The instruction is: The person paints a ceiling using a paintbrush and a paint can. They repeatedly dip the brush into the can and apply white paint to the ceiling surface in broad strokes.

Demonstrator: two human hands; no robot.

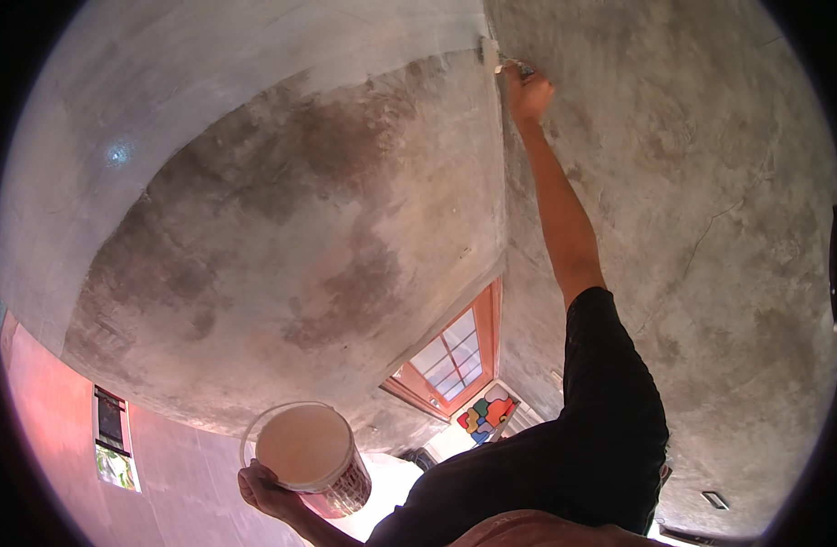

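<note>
a wooden door [447, 360] with gridded glass panes stands near a multicoloured patterned panel [487, 413]. at the far left, a narrow window [111, 422] shows greenery [115, 469]; low at right sits a small rectangular fitting [714, 500].

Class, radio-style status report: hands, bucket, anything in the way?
Left hand holding bucket, pale paint inside. Right hand gripping brush at wall corner. No obstruction visible near brush.
</note>
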